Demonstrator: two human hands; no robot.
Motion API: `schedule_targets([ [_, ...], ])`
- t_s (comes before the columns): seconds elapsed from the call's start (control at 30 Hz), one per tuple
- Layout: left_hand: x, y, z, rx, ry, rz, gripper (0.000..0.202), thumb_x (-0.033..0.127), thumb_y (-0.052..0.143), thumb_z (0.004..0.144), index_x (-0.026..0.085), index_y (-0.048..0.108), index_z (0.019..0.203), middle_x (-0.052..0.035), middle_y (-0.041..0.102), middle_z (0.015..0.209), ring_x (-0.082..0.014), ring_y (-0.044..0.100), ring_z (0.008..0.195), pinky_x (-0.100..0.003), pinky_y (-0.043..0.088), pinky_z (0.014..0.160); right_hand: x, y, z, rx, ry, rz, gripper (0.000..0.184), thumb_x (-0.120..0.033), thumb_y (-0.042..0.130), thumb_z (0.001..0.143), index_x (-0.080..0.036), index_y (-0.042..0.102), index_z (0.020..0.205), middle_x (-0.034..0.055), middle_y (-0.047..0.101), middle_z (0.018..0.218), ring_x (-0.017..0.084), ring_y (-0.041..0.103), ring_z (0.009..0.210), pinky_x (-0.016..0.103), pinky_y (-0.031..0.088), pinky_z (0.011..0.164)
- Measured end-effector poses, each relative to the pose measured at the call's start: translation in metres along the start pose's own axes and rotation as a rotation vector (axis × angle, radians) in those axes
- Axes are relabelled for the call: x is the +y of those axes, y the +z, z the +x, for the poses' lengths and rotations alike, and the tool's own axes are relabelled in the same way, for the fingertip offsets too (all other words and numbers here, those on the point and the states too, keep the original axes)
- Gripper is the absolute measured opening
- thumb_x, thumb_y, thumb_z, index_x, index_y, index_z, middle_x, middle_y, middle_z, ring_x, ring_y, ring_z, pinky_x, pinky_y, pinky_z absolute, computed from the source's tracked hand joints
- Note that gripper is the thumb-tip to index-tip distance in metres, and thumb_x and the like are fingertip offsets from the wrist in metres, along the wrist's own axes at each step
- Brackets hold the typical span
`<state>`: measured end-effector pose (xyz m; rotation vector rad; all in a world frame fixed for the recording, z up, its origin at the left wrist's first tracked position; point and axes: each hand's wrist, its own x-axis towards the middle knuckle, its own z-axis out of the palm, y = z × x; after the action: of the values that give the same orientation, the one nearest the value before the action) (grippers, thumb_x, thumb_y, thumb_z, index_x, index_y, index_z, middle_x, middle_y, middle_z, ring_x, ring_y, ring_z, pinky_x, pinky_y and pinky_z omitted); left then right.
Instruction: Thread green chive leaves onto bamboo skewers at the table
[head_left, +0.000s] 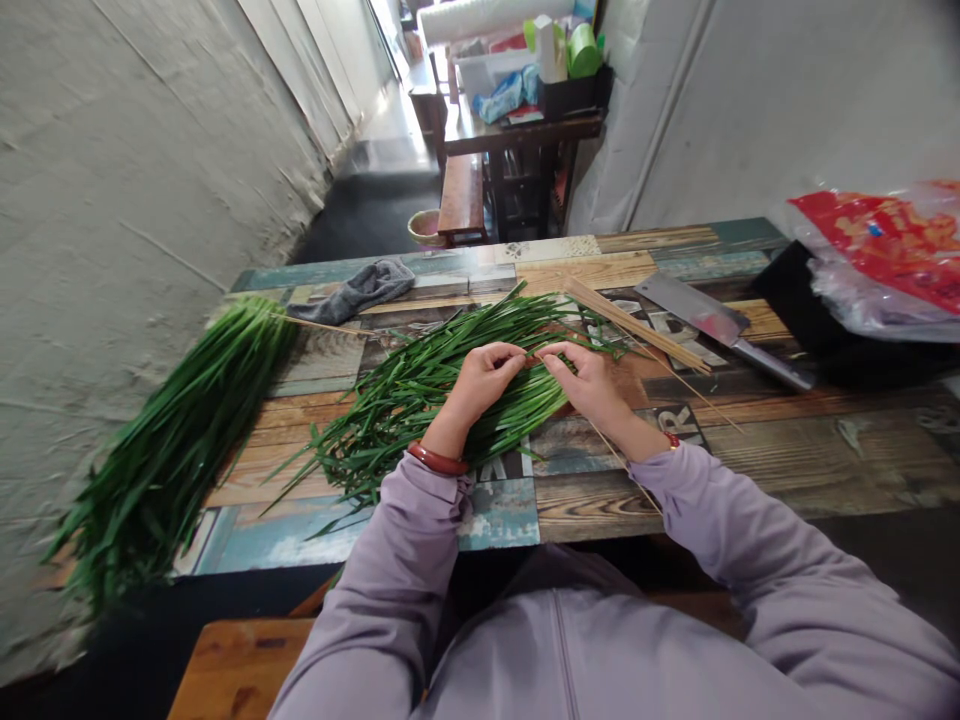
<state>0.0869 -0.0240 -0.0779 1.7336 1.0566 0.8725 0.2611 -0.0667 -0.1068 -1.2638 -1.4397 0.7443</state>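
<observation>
Loose green chives (420, 375) lie in a spread pile on the patterned table in front of me. My left hand (487, 378) is over the pile, thumb and fingertips pinched on chive stems. Close beside it, nearly touching, my right hand (589, 380) pinches a thin bamboo skewer (628, 468), whose length slants out below my palm toward the table's near edge. The fingertips hide the skewer's tip and how it meets the stems. A bundle of bamboo skewers (637, 325) rests just beyond my right hand, with a few strays.
A larger chive bunch (180, 440) overhangs the table's left end. A cleaver (720, 325) lies at the right, near a black container (806, 315) topped by a red plastic bag (885, 245). A grey cloth (360, 290) lies at the back. Beyond stand another table (517, 135) and a bench (461, 195).
</observation>
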Motion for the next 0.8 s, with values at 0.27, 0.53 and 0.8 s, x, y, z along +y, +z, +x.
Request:
schedule_targets([
  [0.27, -0.0043, 0.0009, 0.0016, 0.063, 0.075, 0.144, 0.019, 0.024, 0.059, 0.083, 0.014, 0.075, 0.085, -0.0045, 0.072, 0.082, -0.0144, 0.063, 0.077, -0.024, 0.047, 0.070, -0.0005, 0.0001, 0.0007, 0.001, -0.002, -0.014, 0.027, -0.043, 0.055, 0.089, -0.021, 0.071, 0.092, 0.0043, 0.075, 0.093, 0.021, 0.068, 0.088, 0.035, 0.050, 0.082],
  [0.53, -0.0032, 0.0002, 0.0017, 0.072, 0.176, 0.244, 0.017, 0.019, 0.059, 0.085, 0.016, 0.076, 0.087, -0.0026, 0.067, 0.075, -0.0125, 0.060, 0.073, -0.024, 0.046, 0.069, 0.0022, 0.0001, 0.0014, -0.005, -0.013, -0.018, 0.027, -0.044, 0.055, 0.090, -0.022, 0.071, 0.092, 0.0037, 0.075, 0.093, 0.021, 0.068, 0.089, 0.035, 0.050, 0.084],
  [0.8, -0.0019, 0.0009, 0.0001, 0.084, 0.266, 0.398, 0.020, 0.019, 0.058, 0.088, 0.019, 0.077, 0.093, -0.0029, 0.061, 0.076, -0.0135, 0.057, 0.072, -0.025, 0.043, 0.067, 0.0021, 0.0015, 0.0009, 0.010, 0.012, -0.004, 0.026, -0.043, 0.055, 0.089, -0.021, 0.068, 0.090, 0.0043, 0.073, 0.092, 0.021, 0.066, 0.088, 0.035, 0.049, 0.084],
])
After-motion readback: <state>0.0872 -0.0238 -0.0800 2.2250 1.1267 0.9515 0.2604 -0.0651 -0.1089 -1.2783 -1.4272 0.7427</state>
